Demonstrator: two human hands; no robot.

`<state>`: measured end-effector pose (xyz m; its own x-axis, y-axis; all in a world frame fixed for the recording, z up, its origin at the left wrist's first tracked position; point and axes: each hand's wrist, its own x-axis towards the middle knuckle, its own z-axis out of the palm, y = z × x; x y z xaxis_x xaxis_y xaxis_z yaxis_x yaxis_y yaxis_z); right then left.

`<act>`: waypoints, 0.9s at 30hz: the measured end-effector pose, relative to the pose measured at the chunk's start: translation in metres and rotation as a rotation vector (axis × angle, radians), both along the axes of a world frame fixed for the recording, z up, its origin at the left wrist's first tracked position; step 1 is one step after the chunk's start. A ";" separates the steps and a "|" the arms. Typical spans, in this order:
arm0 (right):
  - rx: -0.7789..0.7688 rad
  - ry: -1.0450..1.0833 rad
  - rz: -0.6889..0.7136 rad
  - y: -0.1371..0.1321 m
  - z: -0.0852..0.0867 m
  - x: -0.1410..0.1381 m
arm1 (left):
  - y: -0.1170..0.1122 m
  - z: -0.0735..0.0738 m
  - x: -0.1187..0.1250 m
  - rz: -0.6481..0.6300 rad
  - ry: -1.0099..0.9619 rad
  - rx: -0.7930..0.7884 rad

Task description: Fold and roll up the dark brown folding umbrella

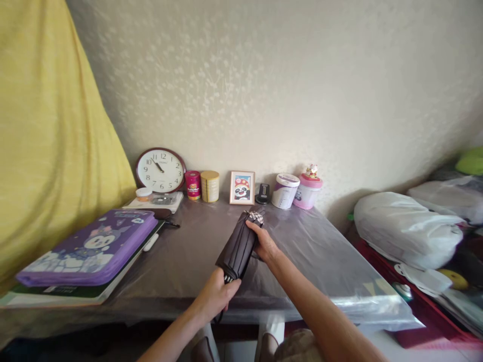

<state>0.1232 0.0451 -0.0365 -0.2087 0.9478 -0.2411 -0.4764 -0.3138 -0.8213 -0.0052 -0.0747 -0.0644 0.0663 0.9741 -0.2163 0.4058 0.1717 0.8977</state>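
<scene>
Beyond my fingers (233,286), along the wall, stand a pink cylindrical tin (193,185), a yellow ribbed canister (210,187), a white-and-purple lidded tub (285,192) and a pink-lidded plastic jar (308,193) bearing a small figurine (312,171); their contents are hidden. Right of my fingers bulges a white plastic bag (403,229). A black folded umbrella (237,249) slants between my hands over the grey covered table (181,266): my left hand (215,297) closes round its near end, and my right hand (266,245), thumb uppermost, grips its far end.
</scene>
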 end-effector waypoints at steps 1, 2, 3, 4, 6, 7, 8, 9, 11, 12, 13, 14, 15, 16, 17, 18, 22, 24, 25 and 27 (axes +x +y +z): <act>0.015 0.000 -0.003 0.000 -0.001 -0.001 | 0.001 -0.002 0.000 0.026 0.081 0.066; 0.025 0.003 -0.008 0.000 -0.001 -0.001 | 0.001 -0.004 -0.001 0.052 0.156 0.134; 0.031 0.010 -0.014 0.000 -0.002 -0.001 | 0.002 -0.005 -0.001 0.076 0.220 0.192; 0.032 0.017 -0.021 0.001 -0.003 -0.002 | 0.002 -0.005 -0.001 0.089 0.256 0.232; 0.009 0.030 -0.042 0.002 -0.003 -0.001 | 0.001 -0.002 -0.002 0.076 0.202 0.199; -0.009 0.038 -0.046 0.002 -0.003 -0.001 | 0.000 0.000 -0.002 0.045 0.108 0.126; -0.032 0.046 -0.041 0.002 -0.003 0.000 | -0.001 0.003 -0.002 0.001 -0.021 0.041; -0.053 0.056 -0.027 0.002 -0.002 0.001 | -0.002 0.006 -0.002 -0.047 -0.163 -0.039; -0.079 0.074 0.016 0.002 -0.001 0.003 | -0.004 0.010 -0.002 -0.114 -0.381 -0.133; -0.079 0.078 0.037 0.002 0.000 0.003 | -0.004 0.011 -0.002 -0.123 -0.428 -0.142; -0.072 0.074 0.049 0.002 0.000 0.004 | -0.004 0.011 -0.002 -0.117 -0.432 -0.137; -0.060 0.063 0.056 0.002 0.000 0.004 | -0.004 0.011 -0.002 -0.106 -0.395 -0.131; -0.043 0.047 0.059 0.001 0.000 0.003 | -0.004 0.009 -0.001 -0.095 -0.335 -0.125; -0.025 0.027 0.061 0.001 -0.001 0.003 | -0.003 0.007 -0.001 -0.084 -0.262 -0.115; -0.007 0.007 0.059 0.001 -0.003 0.002 | -0.003 0.005 -0.001 -0.065 -0.181 -0.094; 0.011 -0.010 0.059 0.001 -0.004 0.002 | -0.002 0.002 -0.001 -0.041 -0.094 -0.052; 0.072 -0.023 0.047 -0.001 -0.007 -0.001 | -0.001 -0.005 -0.002 0.099 0.275 0.208; 0.079 -0.013 0.032 -0.001 -0.007 -0.002 | -0.001 -0.004 -0.004 0.115 0.356 0.253; 0.070 -0.008 0.024 -0.002 -0.006 -0.002 | -0.002 -0.003 -0.005 0.095 0.325 0.224; 0.034 0.007 0.020 -0.002 -0.004 -0.002 | -0.003 0.003 -0.005 0.001 0.118 0.095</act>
<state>0.1214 0.0435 -0.0408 -0.2295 0.9510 -0.2070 -0.4757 -0.2952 -0.8286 -0.0104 -0.0777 -0.0616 0.0446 0.9905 -0.1299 0.5094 0.0893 0.8559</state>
